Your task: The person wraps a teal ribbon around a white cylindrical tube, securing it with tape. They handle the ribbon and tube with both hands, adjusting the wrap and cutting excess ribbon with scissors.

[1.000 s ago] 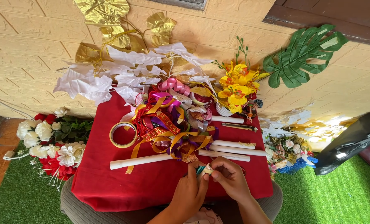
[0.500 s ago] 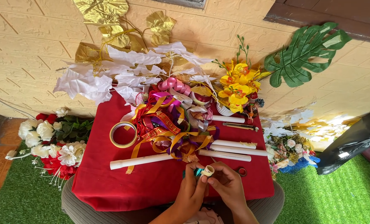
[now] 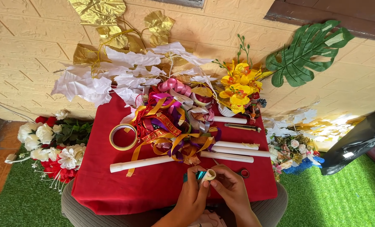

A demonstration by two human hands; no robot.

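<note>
Two hands meet at the red cloth's (image 3: 111, 189) near edge: left hand (image 3: 193, 197) and right hand (image 3: 229, 189) pinch one small cream roll (image 3: 209, 175). Four white tubes (image 3: 142, 163), one tape ring (image 3: 123, 137), one ribbon heap (image 3: 174, 122).

Both hands (image 3: 212, 191) drawn closer together, fingertips now meeting on small cream roll (image 3: 209, 175).

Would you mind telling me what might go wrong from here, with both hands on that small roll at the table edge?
1. The small beige roll, pinched between the left hand and right hand over the red cloth's near edge, could slip off.
2. The ribbon pile may snag.
3. The white tubes could roll.
</note>
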